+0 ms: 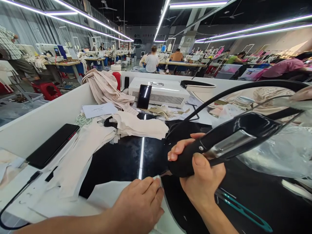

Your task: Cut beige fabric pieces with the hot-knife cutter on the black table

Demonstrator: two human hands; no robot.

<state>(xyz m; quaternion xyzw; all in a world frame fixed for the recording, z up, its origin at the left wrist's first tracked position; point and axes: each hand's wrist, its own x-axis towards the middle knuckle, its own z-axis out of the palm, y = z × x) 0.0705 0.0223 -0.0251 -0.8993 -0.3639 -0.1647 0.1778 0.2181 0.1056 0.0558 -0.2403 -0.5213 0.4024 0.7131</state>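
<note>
My right hand (203, 182) is wrapped round a black corded hand tool (226, 143) with a metal side lever, like a handheld cutter; its exact kind is unclear. The tool's narrow tip points down and left, close to my left fingertips. My left hand (140, 203) pinches the edge of a white fabric piece (104, 191), which lies partly over a glossy black work surface (119, 156). Farther up, cut cream fabric pieces (143, 126) rest on the surface. A teal-handled tool (248, 211) lies to the right of my right wrist.
A black phone or power bank (52, 146) with a cable lies left. Behind are a vented white box (158, 91), an upright phone (144, 96) and draped fabric (104, 84). Plastic bags (282, 149) lie right. A low white wall (58, 112) borders the table; people sit beyond.
</note>
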